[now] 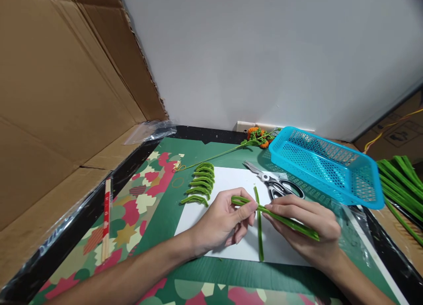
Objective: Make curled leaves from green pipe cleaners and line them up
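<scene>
Between my two hands runs a bundle of green fuzzy pipe cleaners [291,223]. My left hand [228,219] pinches it near its looped left end with thumb and fingertips. Fingers closed, my right hand [304,221] grips the same bundle farther along, and its free ends stick out below that palm. Under the hands a single straight pipe cleaner [259,234] lies upright in view on a white sheet of paper [228,177]. To the left, several bent green pipe cleaner pieces [201,181] are stacked in a row at the paper's edge.
Scissors [267,177] lie partly open behind my hands. A blue basket [330,195] stands at right, beside more green pipe cleaners [401,181]. An orange flower stem [218,155] lies at the back. Paper-wrapped chopsticks [106,217] are at left, near a cardboard wall [66,76].
</scene>
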The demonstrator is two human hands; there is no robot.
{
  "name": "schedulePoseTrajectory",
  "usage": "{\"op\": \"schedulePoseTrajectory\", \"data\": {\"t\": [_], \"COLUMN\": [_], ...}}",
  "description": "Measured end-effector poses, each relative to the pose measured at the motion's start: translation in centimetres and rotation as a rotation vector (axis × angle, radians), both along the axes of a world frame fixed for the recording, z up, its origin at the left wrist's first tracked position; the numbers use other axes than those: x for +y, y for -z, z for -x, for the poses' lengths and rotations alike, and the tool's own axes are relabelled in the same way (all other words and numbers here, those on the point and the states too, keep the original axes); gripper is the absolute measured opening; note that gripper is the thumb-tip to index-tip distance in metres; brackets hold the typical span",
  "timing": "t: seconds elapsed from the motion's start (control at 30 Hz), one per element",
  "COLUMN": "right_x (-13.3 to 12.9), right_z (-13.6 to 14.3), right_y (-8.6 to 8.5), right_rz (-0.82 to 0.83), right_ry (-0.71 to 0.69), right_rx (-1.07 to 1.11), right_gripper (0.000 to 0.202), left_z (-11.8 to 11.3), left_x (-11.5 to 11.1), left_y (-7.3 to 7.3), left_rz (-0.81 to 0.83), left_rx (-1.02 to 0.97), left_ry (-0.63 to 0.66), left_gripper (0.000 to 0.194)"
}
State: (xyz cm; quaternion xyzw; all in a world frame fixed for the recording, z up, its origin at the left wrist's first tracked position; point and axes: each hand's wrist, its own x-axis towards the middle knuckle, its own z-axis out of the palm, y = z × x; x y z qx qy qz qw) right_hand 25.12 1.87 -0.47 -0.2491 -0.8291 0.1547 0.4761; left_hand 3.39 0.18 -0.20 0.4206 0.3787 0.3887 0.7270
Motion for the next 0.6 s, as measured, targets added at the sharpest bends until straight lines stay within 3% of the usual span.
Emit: {"op": "schedulePoseTrajectory", "data": {"t": [0.2,0.4,0.6], "right_x": [0.17,0.52,0.84], "right_z": [0.55,0.50,0.51], "right_y": [-0.12,0.21,0.32], "right_rz": [0.188,0.581,0.641], "right_ry": [0.034,0.052,0.039], "right_rx": [0.076,0.049,0.088], "right_gripper": [0.009,0.019,0.020], "left_z": [0.08,0.33,0.53], "left_x": [-0.01,-0.34,-0.22], "left_y": [0.10,0.53,0.57], "left_rz": [-0.156,-0.378,-0.406], "left_rx": [0.119,0.315,0.312], "left_ry": [-0.110,-0.257,-0.239], "left_gripper": [0.031,0.022,0.020]}}
